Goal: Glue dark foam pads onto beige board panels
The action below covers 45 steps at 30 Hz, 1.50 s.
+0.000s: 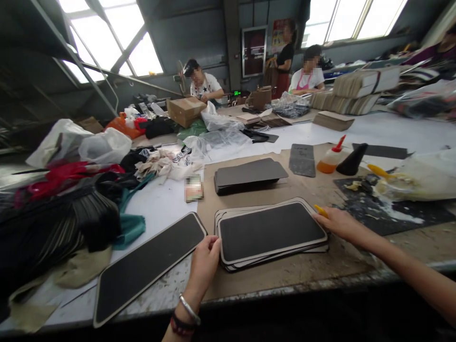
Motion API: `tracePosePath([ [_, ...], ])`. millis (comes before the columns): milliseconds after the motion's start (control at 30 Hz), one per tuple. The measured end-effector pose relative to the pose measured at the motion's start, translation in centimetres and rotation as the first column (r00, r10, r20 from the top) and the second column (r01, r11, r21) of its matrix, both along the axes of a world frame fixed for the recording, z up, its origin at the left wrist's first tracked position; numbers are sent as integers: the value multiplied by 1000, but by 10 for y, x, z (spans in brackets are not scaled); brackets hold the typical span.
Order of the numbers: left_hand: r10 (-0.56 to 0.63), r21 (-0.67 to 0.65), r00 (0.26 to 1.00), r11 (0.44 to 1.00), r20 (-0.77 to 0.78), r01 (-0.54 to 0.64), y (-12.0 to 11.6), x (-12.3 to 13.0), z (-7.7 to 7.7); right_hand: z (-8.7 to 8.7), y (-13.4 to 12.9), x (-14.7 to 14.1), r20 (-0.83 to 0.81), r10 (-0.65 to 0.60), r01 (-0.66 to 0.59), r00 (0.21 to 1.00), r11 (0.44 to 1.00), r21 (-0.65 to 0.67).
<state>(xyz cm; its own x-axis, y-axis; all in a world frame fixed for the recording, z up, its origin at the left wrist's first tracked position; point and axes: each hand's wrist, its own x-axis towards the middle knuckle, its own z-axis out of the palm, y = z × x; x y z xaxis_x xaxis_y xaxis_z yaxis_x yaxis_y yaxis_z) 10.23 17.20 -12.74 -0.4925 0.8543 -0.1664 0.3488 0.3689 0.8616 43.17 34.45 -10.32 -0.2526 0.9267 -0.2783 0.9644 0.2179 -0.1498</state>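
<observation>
A dark rectangular panel (272, 230) with rounded corners and a pale border lies on top of a slightly uneven stack. My left hand (205, 259) is closed at its left edge, thumb and fingers pinching the rim. At the right end is my right hand (337, 222), closed around a yellow handle (321, 211) and also touching the panel's edge; the rest of that tool is hidden. A second pale-edged panel (149, 266) lies slanted just left of my left hand. Behind the stack sits a pile of plain dark grey boards (249, 173).
At right, a glue-smeared dark board (388, 213) holds a plastic bag (427, 175) and a yellow handle. Nearby stand a red-tipped bottle (329, 159) and a black cone-shaped object (352, 160). Dark material (60, 213) heaps up at left. Several people work behind the table.
</observation>
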Motion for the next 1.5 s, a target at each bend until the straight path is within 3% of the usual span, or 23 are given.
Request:
tracePosePath([
  [233, 79, -33, 977, 997, 200, -74, -1, -14, -5, 14, -11, -18, -113, -33, 26, 993, 997, -66],
  [467, 114, -62, 953, 993, 280, -101, -3, -16, -8, 5, -8, -19, -153, -72, 63, 986, 996, -62],
  [700, 77, -56, 972, 996, 221, -67, -3, -15, -5, 2, -6, -21, -158, -115, 101, 981, 990, -93],
  [933, 112, -33, 970, 994, 217, -107, -2, -11, 0, 3, -3, -22, -98, -76, 69, 992, 995, -68],
  [1200, 89, -48, 964, 996, 252, -79, -5, -13, -6, 5, -5, -22, -142, -99, 90, 985, 994, -62],
  [1500, 80, -123, 938, 992, 338, -40, 0, -21, -14, 6, -10, -15, -303, -172, 96, 937, 964, -250],
])
